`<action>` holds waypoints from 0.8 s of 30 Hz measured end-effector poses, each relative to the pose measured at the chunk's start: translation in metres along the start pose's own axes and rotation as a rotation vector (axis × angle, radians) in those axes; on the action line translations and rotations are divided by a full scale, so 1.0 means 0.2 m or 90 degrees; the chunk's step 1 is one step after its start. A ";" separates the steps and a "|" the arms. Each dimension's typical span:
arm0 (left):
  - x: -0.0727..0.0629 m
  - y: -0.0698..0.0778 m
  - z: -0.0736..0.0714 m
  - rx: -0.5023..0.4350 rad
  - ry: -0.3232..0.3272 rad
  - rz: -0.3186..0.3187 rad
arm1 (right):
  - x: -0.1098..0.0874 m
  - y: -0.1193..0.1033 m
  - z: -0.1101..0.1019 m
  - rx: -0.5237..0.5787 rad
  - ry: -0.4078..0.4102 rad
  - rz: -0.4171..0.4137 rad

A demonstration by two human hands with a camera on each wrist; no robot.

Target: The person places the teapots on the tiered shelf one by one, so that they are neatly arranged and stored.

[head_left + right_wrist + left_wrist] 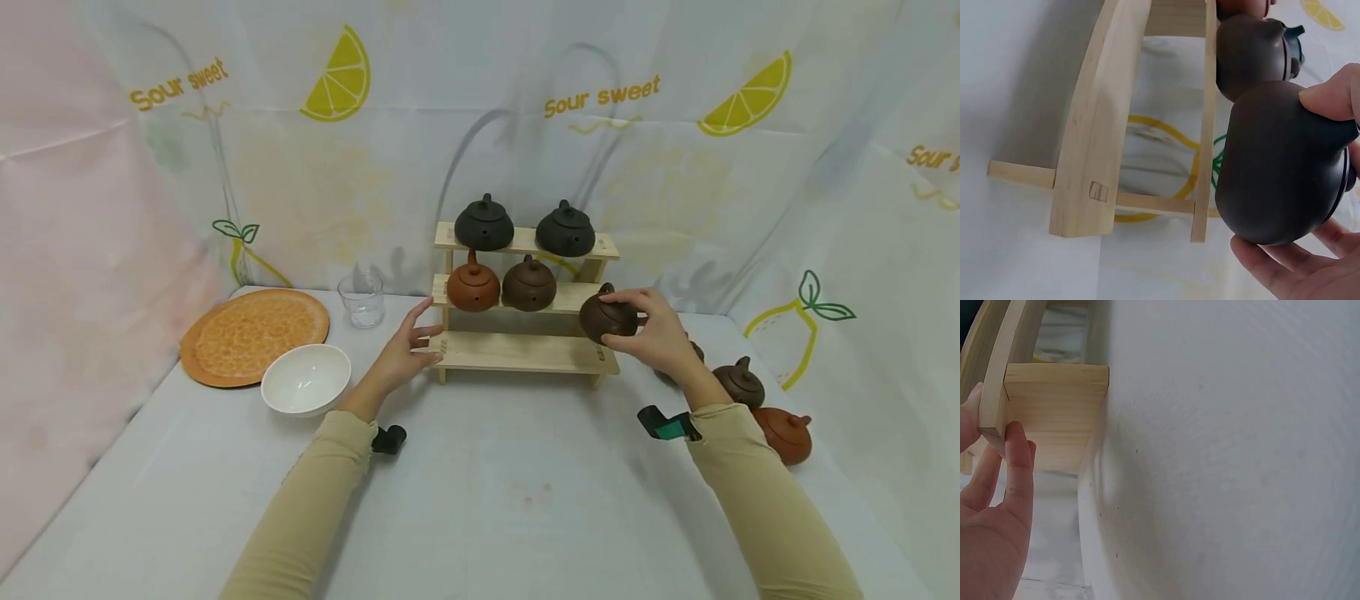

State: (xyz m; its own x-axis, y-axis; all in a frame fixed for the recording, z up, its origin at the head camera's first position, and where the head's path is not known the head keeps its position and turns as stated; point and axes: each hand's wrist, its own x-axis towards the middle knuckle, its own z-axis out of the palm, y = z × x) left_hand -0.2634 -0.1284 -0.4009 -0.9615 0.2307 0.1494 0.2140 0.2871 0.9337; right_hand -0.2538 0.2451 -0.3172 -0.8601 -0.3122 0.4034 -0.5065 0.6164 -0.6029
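My right hand [654,333] grips a dark brown teapot [604,320] at the right end of the three-step wooden stand [517,352]. In the right wrist view the teapot [1272,162] is close beside the middle board, thumb on one side and fingers on the other. My left hand [406,357] pinches the left end of the bottom board [995,406], with the thumb on one face and fingers on the other. Two black teapots [484,225] stand on the top step. An orange-brown teapot [472,285] and another dark brown teapot [529,285] share the middle step.
Right of the stand, partly behind my right arm, sit brown teapots [739,383] and an orange-brown teapot [784,435]. On the left are a white bowl [306,382], a round pizza-patterned mat [251,333] and a clear glass [362,300]. A printed curtain [450,75] hangs behind.
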 end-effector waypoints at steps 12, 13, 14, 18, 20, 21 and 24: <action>0.00 0.00 0.00 0.003 -0.002 -0.011 | 0.14 -0.02 0.02 -0.012 -0.041 0.007; 0.00 0.01 0.00 0.003 -0.003 -0.012 | 0.15 -0.02 0.02 -0.015 -0.045 0.010; 0.00 0.01 0.00 0.004 -0.003 -0.012 | 0.16 -0.02 0.02 -0.016 -0.050 0.014; 0.00 0.01 0.00 0.006 -0.002 -0.013 | 0.20 -0.01 0.03 -0.028 -0.063 0.026; 0.00 0.00 0.00 0.005 -0.002 -0.015 | 0.21 0.00 0.04 -0.028 -0.066 0.028; 0.00 0.00 0.00 0.004 -0.002 -0.016 | 0.22 0.00 0.04 -0.026 -0.066 0.028; 0.00 0.00 0.00 -0.001 -0.006 -0.022 | 0.23 0.02 0.05 -0.011 -0.062 0.022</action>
State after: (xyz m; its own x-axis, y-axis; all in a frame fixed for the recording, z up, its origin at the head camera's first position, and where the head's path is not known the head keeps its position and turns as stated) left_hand -0.2635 -0.1289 -0.3998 -0.9666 0.2297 0.1135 0.1800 0.2935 0.9389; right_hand -0.2955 0.2264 -0.3076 -0.8794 -0.3590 0.3128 -0.4759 0.6401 -0.6032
